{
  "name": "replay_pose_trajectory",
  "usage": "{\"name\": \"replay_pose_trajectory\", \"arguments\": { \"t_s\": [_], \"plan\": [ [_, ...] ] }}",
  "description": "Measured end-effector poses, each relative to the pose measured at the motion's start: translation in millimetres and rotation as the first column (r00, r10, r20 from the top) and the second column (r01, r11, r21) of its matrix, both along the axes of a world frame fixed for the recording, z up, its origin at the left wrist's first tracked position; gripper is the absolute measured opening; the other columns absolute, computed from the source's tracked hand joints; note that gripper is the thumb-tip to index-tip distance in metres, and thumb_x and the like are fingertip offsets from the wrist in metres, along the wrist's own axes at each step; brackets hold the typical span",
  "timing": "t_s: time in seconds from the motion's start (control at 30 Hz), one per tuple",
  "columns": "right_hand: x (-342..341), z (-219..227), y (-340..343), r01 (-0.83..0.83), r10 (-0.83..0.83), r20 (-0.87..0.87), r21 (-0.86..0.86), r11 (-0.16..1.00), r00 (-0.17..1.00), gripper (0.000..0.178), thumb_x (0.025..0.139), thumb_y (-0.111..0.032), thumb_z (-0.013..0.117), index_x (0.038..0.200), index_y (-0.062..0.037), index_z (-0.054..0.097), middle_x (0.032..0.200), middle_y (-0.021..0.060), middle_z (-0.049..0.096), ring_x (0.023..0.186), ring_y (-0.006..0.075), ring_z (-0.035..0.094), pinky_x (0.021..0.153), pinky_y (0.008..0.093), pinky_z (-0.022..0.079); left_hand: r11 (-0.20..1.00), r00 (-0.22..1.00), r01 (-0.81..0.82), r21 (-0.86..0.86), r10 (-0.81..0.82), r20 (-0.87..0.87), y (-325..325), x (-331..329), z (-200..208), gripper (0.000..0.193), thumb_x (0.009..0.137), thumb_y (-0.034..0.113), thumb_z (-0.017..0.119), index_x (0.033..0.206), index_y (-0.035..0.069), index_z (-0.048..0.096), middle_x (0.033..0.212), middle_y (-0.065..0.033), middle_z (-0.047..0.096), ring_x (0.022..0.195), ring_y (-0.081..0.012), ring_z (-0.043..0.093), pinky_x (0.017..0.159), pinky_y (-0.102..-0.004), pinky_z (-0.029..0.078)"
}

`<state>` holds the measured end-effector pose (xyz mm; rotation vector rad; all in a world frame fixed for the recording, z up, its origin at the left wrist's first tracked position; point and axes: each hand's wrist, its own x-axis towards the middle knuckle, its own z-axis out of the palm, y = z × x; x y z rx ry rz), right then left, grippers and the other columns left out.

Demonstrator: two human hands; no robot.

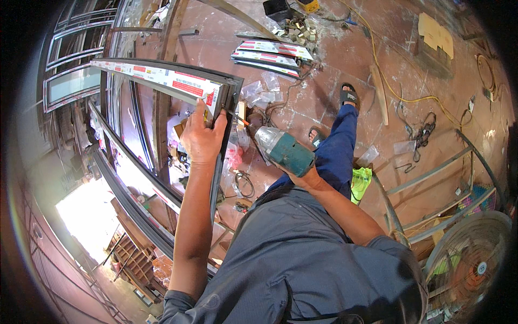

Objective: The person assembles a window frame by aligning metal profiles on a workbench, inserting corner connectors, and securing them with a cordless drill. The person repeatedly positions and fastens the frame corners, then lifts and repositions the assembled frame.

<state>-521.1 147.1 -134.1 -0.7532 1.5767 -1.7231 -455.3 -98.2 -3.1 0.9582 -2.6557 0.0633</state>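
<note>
A metal frame (pixel 186 81) with dark edges and white-and-red protective film lies across the upper left, its corner toward me. My left hand (pixel 204 136) grips that corner, with the index finger on the film and the thumb along the end face. In my right hand (pixel 308 178) is a green power drill (pixel 290 153) with a clear-looking nose cover. Its long thin bit points left at the frame's corner, close to my left thumb. Whether the tip touches the metal cannot be made out. The drill's body hides most of my right fingers.
Film-wrapped profiles (pixel 272 53) lie on the reddish floor, beside a heap of small metal pieces (pixel 298 31). A yellow cable (pixel 380 59) snakes along the right. A large fan (pixel 468 267) stands lower right, below a metal rack (pixel 431 181). More frames (pixel 73 83) lean at far left.
</note>
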Motion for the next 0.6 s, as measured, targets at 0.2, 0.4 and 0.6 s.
{"name": "replay_pose_trajectory", "arguments": {
  "t_s": [0.2,0.4,0.6],
  "plan": [
    [-26.8,2.4,-6.0,0.018,-0.073,-0.272,-0.201,0.979,0.959,0.034,0.083,-0.011,0.082,0.114,-0.0039,0.070,0.110,0.0143,0.068,0.099,0.0321,0.065,0.089,0.0391,0.053,1.000,1.000,0.003,0.030,-0.002,-0.028,1.7,0.5,0.5,0.056,0.080,0.028,0.086,0.124,-0.003,0.072,0.096,-0.0203,0.075,0.084,-0.0380,0.074,0.074,-0.0462,0.059],
    [-27.8,2.2,-9.7,0.023,-0.070,-0.221,-0.209,0.978,0.973,0.033,0.082,-0.008,0.081,0.114,-0.0041,0.070,0.111,0.0132,0.068,0.099,0.0317,0.065,0.090,0.0402,0.054,0.988,0.992,-0.127,0.085,0.125,0.032,7.7,-8.5,6.6,0.058,0.081,0.032,0.087,0.125,-0.003,0.072,0.097,-0.0189,0.076,0.084,-0.0356,0.076,0.073,-0.0438,0.059],
    [-12.1,0.5,-8.3,0.039,-0.017,0.122,-0.178,0.983,0.992,0.032,0.086,-0.008,0.082,0.115,-0.0040,0.070,0.110,0.0095,0.069,0.101,0.0232,0.067,0.091,0.0340,0.054,0.981,0.987,-0.158,0.108,0.155,0.031,8.4,-8.9,7.0,0.060,0.081,0.035,0.088,0.126,-0.002,0.072,0.100,-0.0186,0.077,0.084,-0.0352,0.076,0.074,-0.0433,0.059]
  ]
}}
